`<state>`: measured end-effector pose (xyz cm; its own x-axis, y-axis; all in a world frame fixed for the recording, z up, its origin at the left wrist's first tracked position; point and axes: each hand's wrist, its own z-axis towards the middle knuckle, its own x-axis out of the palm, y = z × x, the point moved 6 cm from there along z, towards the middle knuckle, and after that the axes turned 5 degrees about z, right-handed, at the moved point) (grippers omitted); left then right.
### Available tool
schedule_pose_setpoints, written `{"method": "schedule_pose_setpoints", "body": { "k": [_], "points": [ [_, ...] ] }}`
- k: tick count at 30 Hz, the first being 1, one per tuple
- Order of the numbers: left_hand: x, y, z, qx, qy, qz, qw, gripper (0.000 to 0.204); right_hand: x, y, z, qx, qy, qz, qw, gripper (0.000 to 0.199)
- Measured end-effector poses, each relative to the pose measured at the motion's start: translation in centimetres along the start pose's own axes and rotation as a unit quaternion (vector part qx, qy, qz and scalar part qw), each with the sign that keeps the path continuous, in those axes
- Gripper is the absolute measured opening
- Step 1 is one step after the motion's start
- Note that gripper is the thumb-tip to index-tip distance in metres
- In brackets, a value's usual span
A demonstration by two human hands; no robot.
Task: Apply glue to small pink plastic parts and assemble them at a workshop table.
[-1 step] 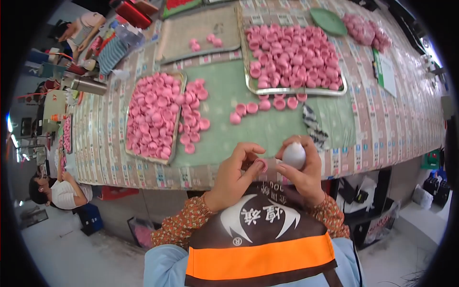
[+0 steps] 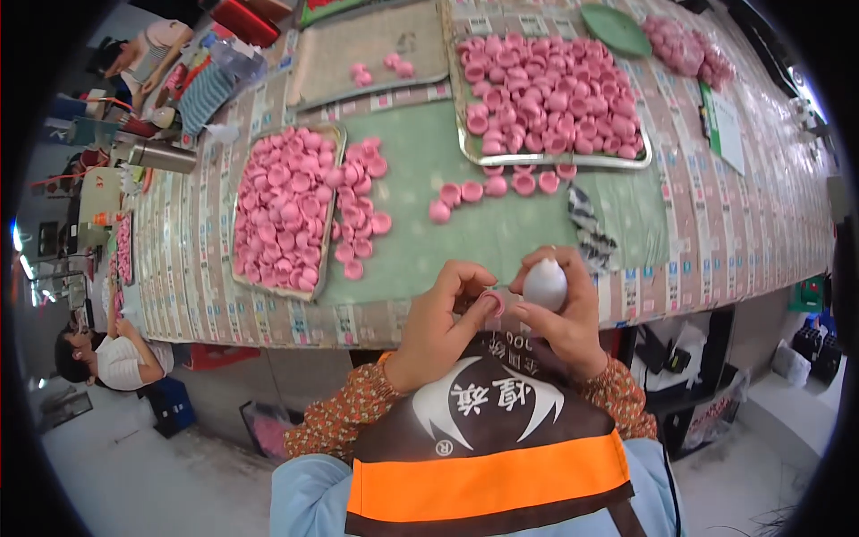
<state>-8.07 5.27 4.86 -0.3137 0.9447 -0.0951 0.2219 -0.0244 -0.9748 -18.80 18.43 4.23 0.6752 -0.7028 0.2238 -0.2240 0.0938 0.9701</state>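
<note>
Just past the table's near edge, my left hand [image 2: 440,324] pinches a small pink cup-shaped piece [image 2: 496,304] between thumb and fingers, its rim showing. Close beside it on the right, my right hand [image 2: 570,309] is wrapped round a smooth white egg-shaped bulb [image 2: 545,286] with a narrow tip at the top. A small gap separates the two hands. Beyond them, a short row of pink cups [image 2: 472,191] lies on the green mat [image 2: 403,259]. A black-and-white striped cloth [image 2: 586,224] lies crumpled beyond my right hand.
Heaped pink cups fill a left tray [image 2: 315,277] and a far right tray [image 2: 555,161]; loose ones spill beside the left. Another tray [image 2: 367,54] holds a few. A green plate [image 2: 616,29], a bagged pink bundle [image 2: 684,49] and a steel flask [image 2: 163,156] stand farther off. Co-workers sit at left.
The table and trays sit slightly higher in the picture. Both hands have shifted up a little, still holding the pink cup and the white bulb.
</note>
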Motion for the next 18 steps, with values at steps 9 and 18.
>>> {"method": "schedule_pose_setpoints", "body": {
  "k": [9,18],
  "points": [
    [1.2,4.4,-1.4,-0.136,0.072,-0.260,0.953,0.027,0.8,-2.8,-0.1,0.084,0.018,-0.010,0.996,0.040],
    [1.8,6.1,-2.4,-0.209,0.127,-0.422,0.873,0.034,1.3,-2.1,-0.5,0.003,0.034,-0.122,0.992,0.037]
  ]
}}
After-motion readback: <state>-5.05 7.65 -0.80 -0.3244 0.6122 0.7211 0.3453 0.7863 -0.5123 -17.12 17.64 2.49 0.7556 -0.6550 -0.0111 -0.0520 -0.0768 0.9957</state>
